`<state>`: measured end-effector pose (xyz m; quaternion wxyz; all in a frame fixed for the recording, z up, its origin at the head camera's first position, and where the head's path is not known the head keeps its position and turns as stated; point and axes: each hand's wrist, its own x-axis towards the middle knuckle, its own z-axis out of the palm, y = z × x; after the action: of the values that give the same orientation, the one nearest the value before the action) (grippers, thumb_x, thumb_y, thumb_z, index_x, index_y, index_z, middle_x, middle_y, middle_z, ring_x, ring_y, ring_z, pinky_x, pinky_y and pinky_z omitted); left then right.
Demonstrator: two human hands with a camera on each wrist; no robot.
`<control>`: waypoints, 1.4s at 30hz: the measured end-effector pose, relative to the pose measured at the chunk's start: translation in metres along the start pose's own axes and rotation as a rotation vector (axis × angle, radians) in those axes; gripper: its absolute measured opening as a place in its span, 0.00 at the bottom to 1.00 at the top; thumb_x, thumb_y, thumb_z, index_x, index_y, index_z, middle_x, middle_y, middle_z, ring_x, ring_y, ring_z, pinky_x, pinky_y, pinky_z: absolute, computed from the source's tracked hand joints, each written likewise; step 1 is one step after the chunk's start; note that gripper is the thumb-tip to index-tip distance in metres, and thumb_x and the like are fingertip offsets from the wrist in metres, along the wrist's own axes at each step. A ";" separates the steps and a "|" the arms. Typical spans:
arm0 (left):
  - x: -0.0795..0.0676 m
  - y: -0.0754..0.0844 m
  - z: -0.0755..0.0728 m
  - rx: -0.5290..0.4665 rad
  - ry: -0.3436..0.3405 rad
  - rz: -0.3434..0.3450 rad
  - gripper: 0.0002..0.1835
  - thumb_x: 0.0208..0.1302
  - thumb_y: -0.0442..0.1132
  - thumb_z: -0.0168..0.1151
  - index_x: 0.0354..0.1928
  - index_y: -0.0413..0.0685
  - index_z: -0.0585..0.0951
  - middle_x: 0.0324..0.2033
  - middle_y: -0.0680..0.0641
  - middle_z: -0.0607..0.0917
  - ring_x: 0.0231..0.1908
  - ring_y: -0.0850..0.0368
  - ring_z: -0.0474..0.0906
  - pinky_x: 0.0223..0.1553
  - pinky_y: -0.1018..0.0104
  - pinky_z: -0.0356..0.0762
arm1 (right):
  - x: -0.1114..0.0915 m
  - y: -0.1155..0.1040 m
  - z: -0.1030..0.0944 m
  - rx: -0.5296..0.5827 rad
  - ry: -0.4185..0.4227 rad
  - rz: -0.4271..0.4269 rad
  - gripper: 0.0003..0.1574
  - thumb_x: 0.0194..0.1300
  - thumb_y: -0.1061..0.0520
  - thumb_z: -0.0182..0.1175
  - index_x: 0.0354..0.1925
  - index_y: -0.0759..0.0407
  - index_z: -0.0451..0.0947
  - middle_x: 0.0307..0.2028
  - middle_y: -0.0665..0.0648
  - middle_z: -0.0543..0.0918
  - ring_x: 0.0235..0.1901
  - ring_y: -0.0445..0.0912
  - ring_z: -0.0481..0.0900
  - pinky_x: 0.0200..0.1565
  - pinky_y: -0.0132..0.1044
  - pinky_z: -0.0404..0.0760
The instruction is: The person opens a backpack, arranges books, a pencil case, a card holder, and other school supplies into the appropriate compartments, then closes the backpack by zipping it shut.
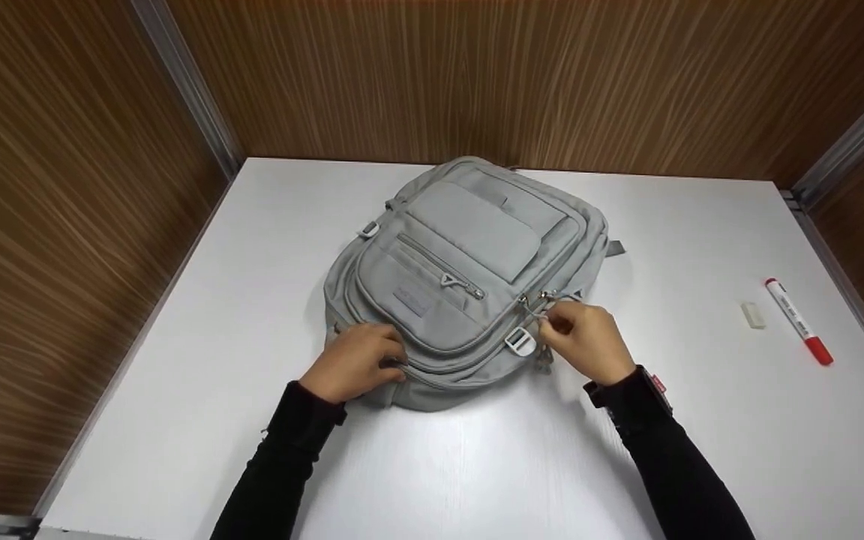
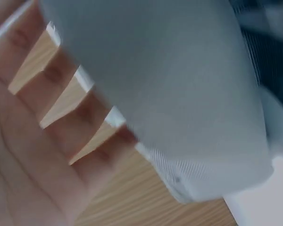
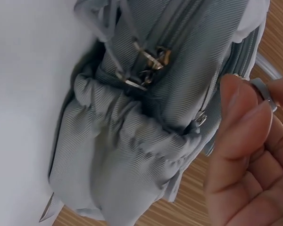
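A grey backpack (image 1: pixel 477 232) lies front side up on a white table, tilted diagonally, its zippers and front pockets showing. My left hand (image 1: pixel 361 360) rests against its lower left edge. In the left wrist view, the left hand's fingers (image 2: pixel 61 89) are spread and fairly straight, with their tips hidden by the grey fabric. At the bag's lower right side, my right hand (image 1: pixel 586 337) pinches a zipper pull (image 3: pixel 263 93) between thumb and forefinger. More zipper pulls hang above a gathered side pocket (image 3: pixel 122 155) in the right wrist view.
To the right on the table (image 1: pixel 177 375) lie a whitish eraser-like block (image 1: pixel 753 315) and a red-capped marker (image 1: pixel 798 321). Wood-grain panels (image 1: pixel 477 82) stand at the back and both sides. A white strap buckle (image 1: pixel 520 342) sits near the right hand.
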<state>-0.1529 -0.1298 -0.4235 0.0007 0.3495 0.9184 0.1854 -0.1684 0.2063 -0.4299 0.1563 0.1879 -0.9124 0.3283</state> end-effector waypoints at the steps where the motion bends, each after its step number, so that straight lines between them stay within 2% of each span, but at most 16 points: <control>1: 0.001 0.001 0.001 0.012 0.002 0.007 0.07 0.45 0.47 0.68 0.27 0.57 0.82 0.32 0.59 0.76 0.35 0.60 0.71 0.41 0.64 0.68 | -0.001 -0.003 0.000 -0.003 0.016 -0.022 0.13 0.49 0.61 0.59 0.14 0.49 0.69 0.15 0.41 0.69 0.16 0.36 0.65 0.20 0.30 0.65; 7: 0.006 0.002 0.004 0.083 0.005 0.007 0.05 0.48 0.45 0.66 0.26 0.56 0.81 0.29 0.58 0.76 0.32 0.58 0.71 0.35 0.65 0.69 | -0.006 -0.020 0.003 -0.048 0.109 -0.119 0.12 0.47 0.64 0.58 0.15 0.52 0.69 0.16 0.43 0.68 0.17 0.35 0.65 0.19 0.29 0.66; 12: 0.010 0.007 0.007 0.138 0.003 0.006 0.05 0.49 0.46 0.65 0.27 0.56 0.80 0.29 0.57 0.77 0.31 0.58 0.72 0.34 0.65 0.70 | -0.008 -0.031 0.010 -0.078 0.118 -0.122 0.11 0.48 0.64 0.58 0.16 0.53 0.69 0.17 0.44 0.69 0.18 0.35 0.66 0.19 0.28 0.68; 19: 0.028 0.028 0.020 0.190 0.035 0.026 0.07 0.48 0.48 0.66 0.27 0.56 0.80 0.27 0.56 0.78 0.29 0.58 0.74 0.32 0.63 0.72 | -0.010 -0.037 0.014 -0.113 0.105 -0.140 0.13 0.46 0.64 0.57 0.15 0.51 0.66 0.16 0.44 0.67 0.17 0.36 0.64 0.19 0.28 0.66; 26: 0.054 0.056 0.042 0.254 0.169 0.064 0.10 0.46 0.49 0.66 0.28 0.54 0.80 0.24 0.56 0.77 0.25 0.59 0.76 0.25 0.66 0.72 | -0.011 -0.038 0.013 -0.129 0.076 -0.117 0.14 0.46 0.64 0.57 0.15 0.51 0.64 0.16 0.43 0.64 0.16 0.37 0.62 0.18 0.29 0.63; 29: 0.065 0.070 0.050 0.279 0.244 0.056 0.10 0.45 0.49 0.67 0.27 0.55 0.81 0.23 0.56 0.76 0.22 0.60 0.75 0.22 0.68 0.70 | -0.013 -0.039 0.012 -0.072 0.025 -0.103 0.13 0.45 0.64 0.58 0.15 0.50 0.66 0.16 0.43 0.65 0.16 0.36 0.63 0.17 0.28 0.63; 34: 0.084 0.089 0.058 0.295 0.351 0.057 0.04 0.47 0.43 0.66 0.25 0.54 0.82 0.21 0.56 0.76 0.19 0.61 0.73 0.19 0.70 0.68 | -0.013 -0.036 0.009 0.048 -0.053 -0.048 0.11 0.48 0.64 0.58 0.17 0.50 0.71 0.16 0.41 0.69 0.17 0.35 0.66 0.18 0.28 0.67; 36: 0.087 0.092 0.058 0.295 0.353 0.070 0.05 0.47 0.44 0.66 0.25 0.54 0.81 0.22 0.56 0.77 0.20 0.61 0.73 0.20 0.70 0.69 | -0.011 -0.032 0.005 0.084 -0.053 -0.001 0.11 0.48 0.64 0.58 0.17 0.50 0.72 0.16 0.41 0.71 0.17 0.35 0.67 0.19 0.28 0.67; 38: 0.085 0.091 0.055 0.283 0.319 0.088 0.08 0.48 0.48 0.65 0.26 0.53 0.81 0.23 0.55 0.76 0.22 0.60 0.74 0.22 0.69 0.70 | -0.010 -0.027 0.000 0.107 -0.040 0.051 0.11 0.49 0.64 0.58 0.18 0.49 0.74 0.16 0.41 0.72 0.17 0.36 0.68 0.19 0.29 0.68; 42: 0.068 0.070 0.040 0.191 0.204 0.111 0.14 0.52 0.55 0.61 0.27 0.52 0.78 0.25 0.56 0.76 0.27 0.60 0.73 0.30 0.67 0.72 | -0.010 -0.021 -0.009 0.113 -0.013 0.123 0.11 0.51 0.63 0.58 0.19 0.49 0.75 0.16 0.42 0.72 0.17 0.38 0.68 0.20 0.29 0.67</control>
<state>-0.1537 -0.0243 -0.4280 -0.1360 0.3775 0.9065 0.1315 -0.1487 0.1999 -0.4161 0.1189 0.1423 -0.9032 0.3870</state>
